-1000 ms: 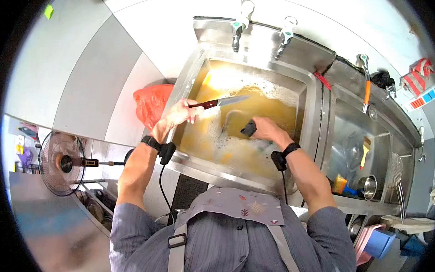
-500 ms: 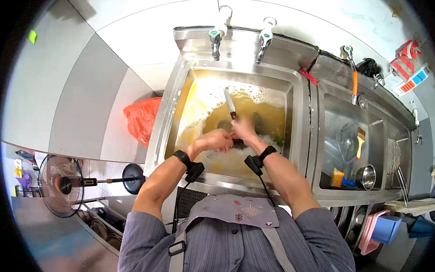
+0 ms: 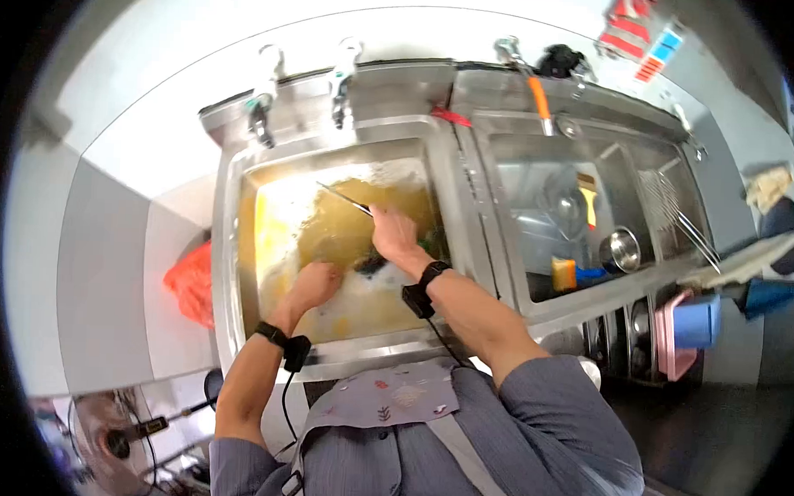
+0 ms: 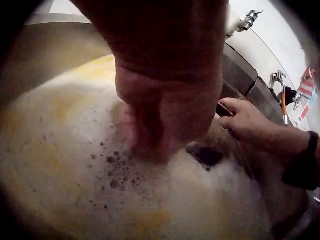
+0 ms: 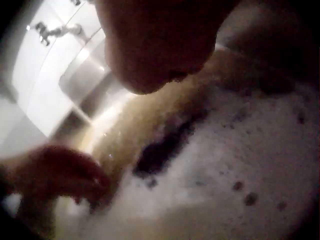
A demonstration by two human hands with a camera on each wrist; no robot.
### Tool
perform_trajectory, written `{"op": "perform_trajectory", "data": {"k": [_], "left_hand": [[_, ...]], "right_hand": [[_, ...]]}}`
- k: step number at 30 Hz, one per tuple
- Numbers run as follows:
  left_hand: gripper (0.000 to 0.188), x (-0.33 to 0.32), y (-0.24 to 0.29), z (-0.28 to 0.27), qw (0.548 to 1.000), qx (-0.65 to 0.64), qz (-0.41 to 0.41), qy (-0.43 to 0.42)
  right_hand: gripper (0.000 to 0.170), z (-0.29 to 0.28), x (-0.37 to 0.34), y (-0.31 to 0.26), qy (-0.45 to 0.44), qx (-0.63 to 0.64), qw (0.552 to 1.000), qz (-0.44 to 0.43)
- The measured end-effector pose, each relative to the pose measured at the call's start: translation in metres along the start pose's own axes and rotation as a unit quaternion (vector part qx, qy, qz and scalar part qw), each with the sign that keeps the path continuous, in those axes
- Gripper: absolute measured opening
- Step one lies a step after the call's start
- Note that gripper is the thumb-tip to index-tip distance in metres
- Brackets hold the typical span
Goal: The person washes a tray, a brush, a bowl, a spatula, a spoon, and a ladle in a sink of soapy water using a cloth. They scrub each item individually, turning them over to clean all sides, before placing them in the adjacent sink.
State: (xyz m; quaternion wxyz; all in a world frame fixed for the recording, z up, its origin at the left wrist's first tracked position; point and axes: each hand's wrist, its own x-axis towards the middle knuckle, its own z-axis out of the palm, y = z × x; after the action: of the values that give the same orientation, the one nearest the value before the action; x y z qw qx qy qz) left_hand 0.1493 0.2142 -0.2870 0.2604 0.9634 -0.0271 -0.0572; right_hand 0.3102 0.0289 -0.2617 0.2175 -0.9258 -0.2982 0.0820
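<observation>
My right hand (image 3: pixel 394 233) grips a knife (image 3: pixel 346 198) by its handle above the murky, foamy water. Its thin blade points to the far left. To the left, my left hand (image 3: pixel 317 285) is down at the water; in the left wrist view its fingers point downward and their tips are hidden, so I cannot tell whether they hold something. A dark, soft-looking lump (image 3: pixel 370 264) sits in the foam between the hands, below the right one. The left basin (image 3: pixel 439 175) of the steel sink holds the yellowish water.
Two taps (image 3: pixel 339 97) stand behind this basin. In the right basin (image 3: pixel 530 305) are a brush (image 3: pixel 588 198), an orange-bristled brush (image 3: pixel 564 273) and a metal pot (image 3: pixel 622 249). A red plastic bag (image 3: pixel 190 283) is beside the sink's left side. A wire strainer (image 3: pixel 674 214) lies farther right.
The knife passed from my left hand to my right. My hands came together, then parted. The black thing once in my right hand now lies in the water. The view has swung right.
</observation>
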Motion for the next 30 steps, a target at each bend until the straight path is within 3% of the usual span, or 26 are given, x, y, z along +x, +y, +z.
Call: {"op": "perform_trajectory", "data": {"k": [1,3,4,5,6,8,11,13,14,15,16,18,19,21,22,23,25,26,28,29,30], "left_hand": [[0.020,0.002,0.001,0.000,1.000,0.002,0.014,-0.004],[0.018,0.004,-0.002,-0.002,0.998,0.043,-0.054,0.009],[0.018,0.004,-0.004,-0.004,0.998,0.044,-0.050,0.010],[0.017,0.005,-0.006,-0.006,0.998,0.030,-0.039,0.043],[0.016,0.003,-0.007,-0.004,0.997,0.016,-0.029,0.073],[0.015,-0.001,-0.010,-0.007,0.996,0.042,-0.028,0.074],[0.017,0.001,-0.022,-0.005,0.991,0.079,-0.029,0.109],[0.029,-0.009,-0.035,0.007,0.984,0.106,-0.019,0.141],[0.038,-0.011,-0.039,0.010,0.981,0.122,-0.010,0.149],[0.043,-0.012,-0.032,0.003,0.989,0.091,-0.089,0.073],[0.048,-0.010,-0.024,-0.006,0.985,0.058,-0.165,-0.001],[0.052,-0.005,-0.028,-0.004,0.981,0.032,-0.192,-0.010],[0.056,-0.004,-0.029,-0.003,0.979,0.005,-0.204,-0.022],[0.050,-0.005,-0.025,-0.017,0.975,-0.052,-0.216,-0.015],[0.045,-0.006,-0.025,-0.022,0.970,-0.108,-0.219,-0.012],[0.045,-0.002,-0.036,-0.018,0.968,-0.109,-0.225,-0.013],[0.024,0.008,-0.056,-0.012,0.954,-0.156,-0.241,-0.088],[0.024,0.008,-0.055,-0.015,0.953,-0.154,-0.244,-0.090],[0.020,0.012,-0.041,-0.023,0.926,-0.186,-0.306,-0.118],[0.020,0.012,-0.039,-0.023,0.926,-0.185,-0.307,-0.117],[0.024,0.011,-0.037,-0.022,0.907,-0.200,-0.350,-0.119]], "right_hand": [[0.021,-0.002,0.001,0.004,0.009,-0.002,1.000,0.011],[0.030,-0.002,0.004,0.009,0.152,0.241,0.956,0.075],[0.034,0.013,0.015,0.027,0.256,0.216,0.941,0.039],[0.034,0.002,0.020,0.030,0.259,0.214,0.941,0.037],[0.032,-0.008,0.021,0.035,0.280,0.327,0.898,0.088],[0.022,-0.044,0.010,0.038,0.282,0.549,0.769,0.168],[0.001,-0.092,0.000,0.065,0.279,0.784,0.517,0.202],[0.008,-0.117,0.000,0.105,0.235,0.780,0.524,0.248],[0.014,-0.119,0.002,0.131,0.262,0.780,0.509,0.252],[0.015,-0.126,0.002,0.149,0.273,0.787,0.489,0.259],[0.012,-0.131,-0.001,0.165,0.262,0.771,0.515,0.268],[0.006,-0.138,-0.002,0.213,0.241,0.752,0.548,0.277],[0.013,-0.133,0.000,0.232,0.230,0.748,0.556,0.279],[0.034,-0.146,-0.002,0.204,0.300,0.774,0.442,0.340],[0.046,-0.147,-0.003,0.200,0.253,0.787,0.454,0.333],[0.046,-0.147,-0.005,0.182,0.248,0.787,0.454,0.337],[0.037,-0.140,-0.009,0.129,0.190,0.700,0.645,0.240],[0.039,-0.145,-0.017,0.084,0.172,0.618,0.738,0.209],[0.040,-0.107,-0.009,0.062,0.086,0.509,0.850,0.103],[0.048,-0.101,-0.001,0.045,0.011,0.206,0.978,0.035],[0.060,-0.069,0.003,0.042,-0.060,0.181,0.981,0.024]]}}
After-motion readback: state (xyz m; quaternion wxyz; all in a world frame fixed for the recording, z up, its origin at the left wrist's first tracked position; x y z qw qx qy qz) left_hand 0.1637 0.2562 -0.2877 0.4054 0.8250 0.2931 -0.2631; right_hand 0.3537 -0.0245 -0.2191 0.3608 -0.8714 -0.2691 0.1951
